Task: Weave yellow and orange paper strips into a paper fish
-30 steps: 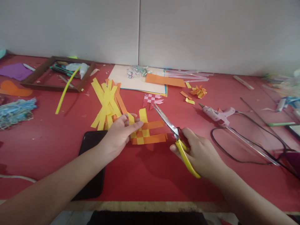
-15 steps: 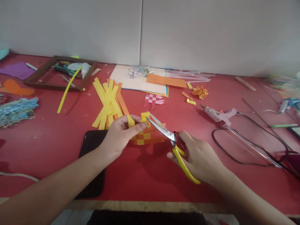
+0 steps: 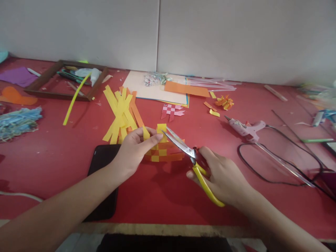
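Observation:
My left hand (image 3: 133, 150) pinches a small mat woven from yellow and orange paper strips (image 3: 164, 153), lifted slightly off the red table (image 3: 162, 196). My right hand (image 3: 223, 176) grips yellow-handled scissors (image 3: 189, 154). Their blades are parted, and the tips sit at a yellow strip end on the mat's upper edge, close to my left fingertips.
A pile of loose yellow and orange strips (image 3: 122, 113) lies just behind my left hand. A black phone (image 3: 103, 182) is under my left wrist. A pink glue gun (image 3: 246, 127) with its black cord (image 3: 275, 164) lies to the right. Paper sheets (image 3: 154, 91), a small pink woven piece (image 3: 172, 111) and a wooden frame (image 3: 64, 80) sit farther back.
The scissors swung left from beside the mat to its top edge, and the blades came apart. My left hand kept its hold on the mat and raised it slightly.

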A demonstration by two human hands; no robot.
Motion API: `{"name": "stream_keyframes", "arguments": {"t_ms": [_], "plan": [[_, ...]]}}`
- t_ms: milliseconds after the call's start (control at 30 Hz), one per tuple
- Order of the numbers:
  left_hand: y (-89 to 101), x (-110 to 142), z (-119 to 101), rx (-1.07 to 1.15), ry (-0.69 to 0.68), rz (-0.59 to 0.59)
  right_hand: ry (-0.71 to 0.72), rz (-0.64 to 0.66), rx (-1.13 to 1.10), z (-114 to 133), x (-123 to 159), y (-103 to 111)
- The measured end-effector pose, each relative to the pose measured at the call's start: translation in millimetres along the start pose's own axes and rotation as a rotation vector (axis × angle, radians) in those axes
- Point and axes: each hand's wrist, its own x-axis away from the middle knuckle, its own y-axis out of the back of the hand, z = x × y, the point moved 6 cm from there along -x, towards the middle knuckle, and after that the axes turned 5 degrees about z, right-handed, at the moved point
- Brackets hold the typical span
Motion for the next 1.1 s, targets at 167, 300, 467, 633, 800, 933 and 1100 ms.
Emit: {"name": "stream_keyframes", "arguments": {"t_ms": [167, 300, 467, 633, 800, 933, 1100], "plan": [[0.9, -0.3, 1.6, 0.004, 0.011, -0.008, 0.001, -0.036, -0.007, -1.2, 0.5, 1.2], [2.6, 0.2, 0.8, 0.012, 0.012, -0.03, 0.004, -0.028, -0.001, -0.1, 0.7, 0.9], [1.9, 2.0, -1.6, 0.035, 0.016, -0.033, -0.034, 0.004, 0.035, -1.0, 0.6, -2.8], [-0.7, 2.4, -2.3, 0.054, -0.01, -0.013, -0.04, -0.03, 0.064, -0.3, 0.5, -1.6], [-4.9, 1.4, -1.2, 0.098, 0.005, 0.041, 0.003, -0.066, 0.082, 6.8, 1.0, 2.3], [-7.8, 1.2, -3.6, 0.13, -0.004, 0.057, 0.023, -0.079, 0.085, 10.9, 0.9, 2.9], [-9.8, 2.1, -6.2, 0.12, -0.018, 0.065, 0.022, -0.093, 0.087, 11.3, 0.9, 2.2]]}}
